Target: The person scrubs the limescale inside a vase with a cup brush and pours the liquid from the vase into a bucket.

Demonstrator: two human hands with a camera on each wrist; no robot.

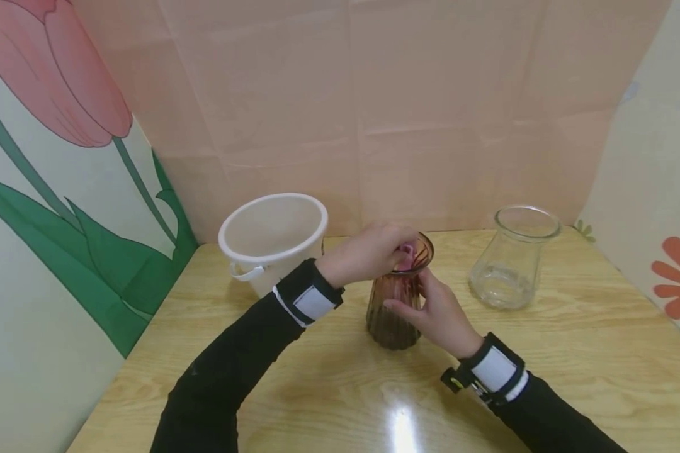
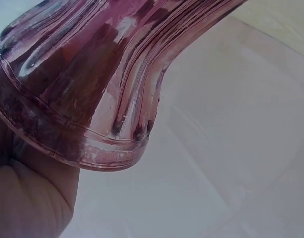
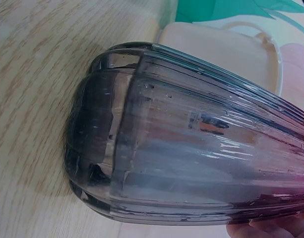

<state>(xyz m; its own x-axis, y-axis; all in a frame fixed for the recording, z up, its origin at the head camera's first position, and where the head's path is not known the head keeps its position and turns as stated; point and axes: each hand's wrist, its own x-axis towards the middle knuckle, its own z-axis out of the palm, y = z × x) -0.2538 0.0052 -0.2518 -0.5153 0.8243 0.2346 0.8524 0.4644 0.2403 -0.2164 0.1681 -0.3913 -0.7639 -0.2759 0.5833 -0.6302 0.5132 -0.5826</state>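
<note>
A ribbed glass vase (image 1: 393, 308), purple-grey at the base and pinkish toward its flared rim, stands upright on the table. My left hand (image 1: 368, 251) is at its mouth, with the fingers curled at a soft pink piece (image 1: 407, 255), likely cloth, that goes down inside the neck. In the left wrist view the left hand (image 2: 32, 193) is partly hidden by the vase rim (image 2: 107, 153). With thumb and fingers, my right hand (image 1: 444, 314) grips the vase below the rim from the right. The right wrist view shows the vase body (image 3: 191, 144) and a few fingertips (image 3: 275, 229).
Behind and left of the vase stands a white bucket (image 1: 243, 258) with a handle. A clear glass vase (image 1: 507, 277) is at the back right. The wooden table (image 1: 328, 390) meets a pink-covered wall (image 1: 351, 113) at the back.
</note>
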